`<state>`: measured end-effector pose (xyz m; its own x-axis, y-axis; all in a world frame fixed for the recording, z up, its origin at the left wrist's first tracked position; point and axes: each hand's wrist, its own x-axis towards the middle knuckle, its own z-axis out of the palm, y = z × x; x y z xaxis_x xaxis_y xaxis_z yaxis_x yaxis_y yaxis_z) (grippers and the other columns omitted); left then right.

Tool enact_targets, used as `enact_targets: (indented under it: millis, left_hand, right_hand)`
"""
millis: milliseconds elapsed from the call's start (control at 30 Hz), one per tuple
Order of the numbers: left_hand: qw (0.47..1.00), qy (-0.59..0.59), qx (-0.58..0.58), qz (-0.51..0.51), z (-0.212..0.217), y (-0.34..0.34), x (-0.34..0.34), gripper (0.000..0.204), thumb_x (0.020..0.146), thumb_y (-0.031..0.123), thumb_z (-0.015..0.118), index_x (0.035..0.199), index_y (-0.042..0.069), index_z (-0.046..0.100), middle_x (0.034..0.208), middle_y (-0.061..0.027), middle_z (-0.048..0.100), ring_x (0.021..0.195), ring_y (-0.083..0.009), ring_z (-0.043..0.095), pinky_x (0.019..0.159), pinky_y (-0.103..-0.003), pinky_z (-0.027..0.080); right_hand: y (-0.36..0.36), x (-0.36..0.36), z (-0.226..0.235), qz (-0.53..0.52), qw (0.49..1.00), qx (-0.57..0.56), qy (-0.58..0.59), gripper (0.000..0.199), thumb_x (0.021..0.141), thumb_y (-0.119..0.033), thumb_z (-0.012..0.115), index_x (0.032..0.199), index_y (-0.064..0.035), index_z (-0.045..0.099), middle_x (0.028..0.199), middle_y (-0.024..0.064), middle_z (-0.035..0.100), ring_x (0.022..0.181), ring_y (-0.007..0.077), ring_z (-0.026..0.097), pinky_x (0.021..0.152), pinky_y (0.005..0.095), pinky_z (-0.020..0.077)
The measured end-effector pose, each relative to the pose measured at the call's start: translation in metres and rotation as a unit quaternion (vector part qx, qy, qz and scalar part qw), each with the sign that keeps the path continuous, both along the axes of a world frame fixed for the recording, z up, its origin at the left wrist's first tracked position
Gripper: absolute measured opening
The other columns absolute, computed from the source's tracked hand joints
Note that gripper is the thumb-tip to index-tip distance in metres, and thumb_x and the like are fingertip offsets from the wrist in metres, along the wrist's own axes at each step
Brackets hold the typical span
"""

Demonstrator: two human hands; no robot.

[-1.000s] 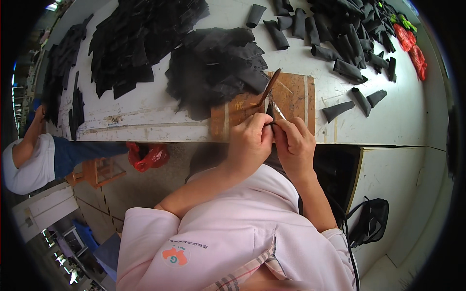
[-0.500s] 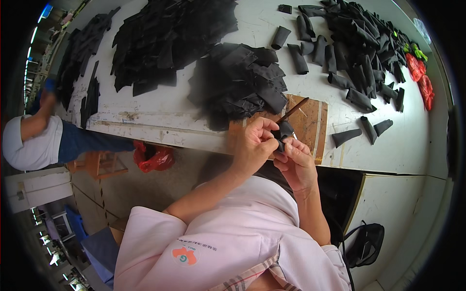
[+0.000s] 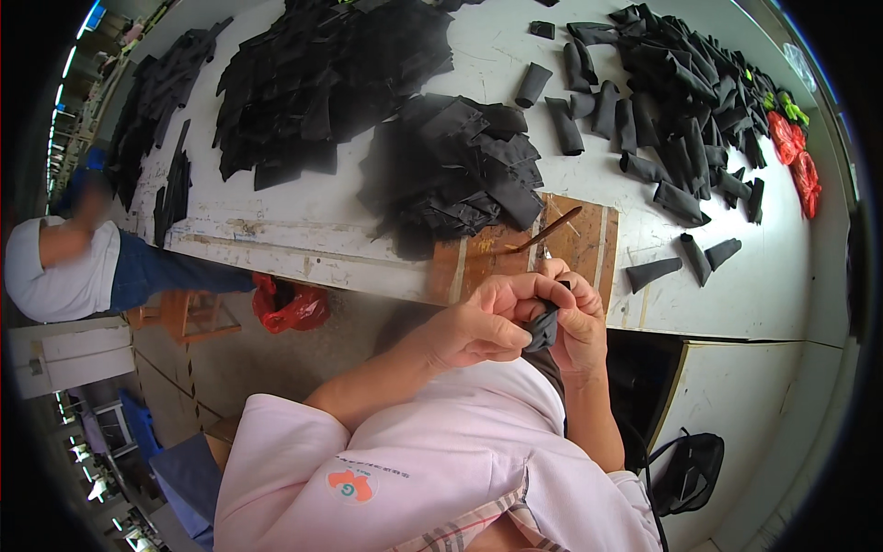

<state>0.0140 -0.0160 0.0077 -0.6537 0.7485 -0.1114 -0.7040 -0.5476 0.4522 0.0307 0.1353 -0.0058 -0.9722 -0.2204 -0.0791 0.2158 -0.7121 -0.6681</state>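
Above the table's near edge, my left hand pinches a small black fabric piece, curled like a tube. My right hand grips the same piece from the other side, its fingers closed. Part of the cloth is hidden behind my fingers. Just beyond my hands, a thin brown stick slants over a brown wooden board; whether it is fixed there I cannot tell. A small shiny tip shows above my right fingers, too small to name.
Flat black fabric pieces lie in big heaps at far left and centre. Black fabric tubes are piled at right, near red plastic bags. Another person stands at left, by a red bag. A black bag hangs at lower right.
Both hands have drawn back from the board toward my body with the black fabric piece. The brown stick, earlier against the cloth, now stands apart from it.
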Motion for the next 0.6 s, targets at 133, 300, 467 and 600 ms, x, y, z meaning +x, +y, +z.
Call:
enact_targets:
  millis: [133,300,467,600]
  left_hand:
    - [0.958,0.169,-0.196,0.127,0.014,0.011,-0.001,0.035,0.073,-0.004,0.056,0.108,0.000,0.050,0.080,-0.0027,0.055,0.050,-0.0014,0.042,0.043,-0.015,0.034]
    - [0.732,0.386,-0.421,0.370,0.022,0.030,-0.001,0.016,0.077,-0.007,0.055,0.092,-0.001,0.055,0.083,-0.0039,0.056,0.062,-0.0065,0.051,0.057,-0.018,0.044]
    - [0.903,0.157,-0.258,0.304,0.060,0.019,-0.012,0.011,0.083,-0.003,0.052,0.094,-0.001,0.050,0.074,-0.0053,0.056,0.053,-0.0044,0.048,0.044,-0.015,0.037]
    - [0.985,0.028,0.077,0.153,0.085,0.010,-0.043,0.017,0.082,-0.002,0.050,0.100,-0.001,0.049,0.079,-0.0072,0.058,0.048,-0.0037,0.046,0.036,-0.015,0.032]
  right_hand:
    - [0.006,-0.010,0.019,-0.084,0.990,0.107,0.034,0.014,0.081,-0.012,0.060,0.073,-0.0030,0.052,0.081,0.0015,0.048,0.070,0.0073,0.043,0.063,0.0188,0.0354]
    - [0.005,-0.018,0.047,-0.142,0.913,0.353,0.149,0.010,0.081,-0.002,0.056,0.075,0.0016,0.049,0.076,0.0021,0.049,0.066,0.0069,0.044,0.058,0.0178,0.0367]
    - [0.005,-0.031,0.085,-0.070,0.910,0.387,0.133,0.015,0.084,-0.007,0.055,0.073,0.0015,0.048,0.069,0.0014,0.048,0.063,0.0066,0.043,0.056,0.0186,0.0374]
    - [0.013,-0.057,0.109,0.011,0.951,0.290,0.104,0.023,0.085,-0.020,0.055,0.072,-0.0020,0.051,0.064,-0.0017,0.046,0.056,0.0042,0.040,0.047,0.0181,0.0321]
